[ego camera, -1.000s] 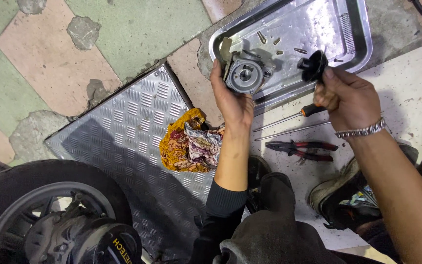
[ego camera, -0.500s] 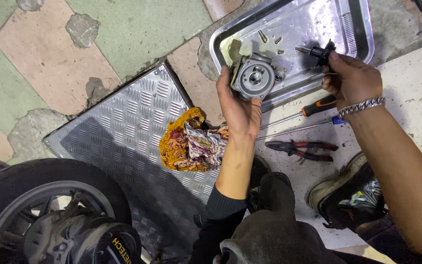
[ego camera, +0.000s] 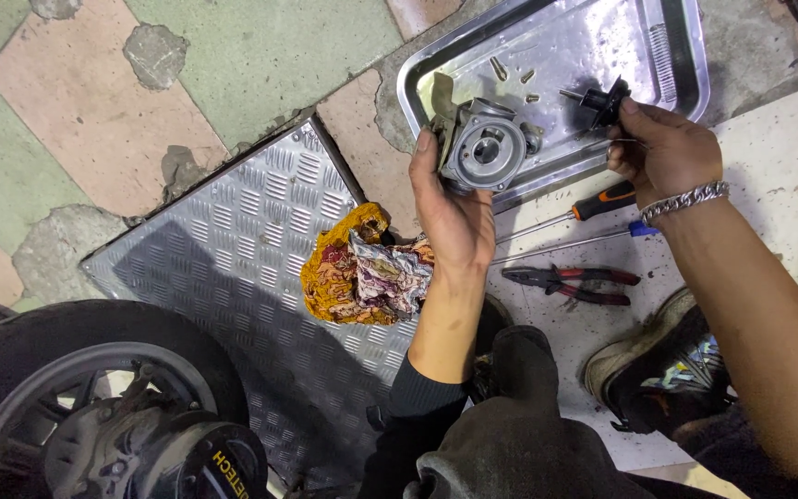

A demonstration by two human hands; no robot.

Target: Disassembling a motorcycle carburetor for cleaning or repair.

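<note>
Fingers (ego camera: pixel 427 148) of left hand (ego camera: pixel 454 217) cup carburetor body (ego camera: pixel 484 148).

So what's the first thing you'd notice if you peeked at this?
Probably the grey metal engine part that the left hand holds up over the shiny metal tray at the top. Next, the right hand beside it pinches a small black part. A bright orange patterned rag lies crumpled on the ridged metal plate mid-picture.

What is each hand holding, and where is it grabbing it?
The left hand grips a round metal engine part by its side. The right hand pinches a small black part at its near end.
</note>
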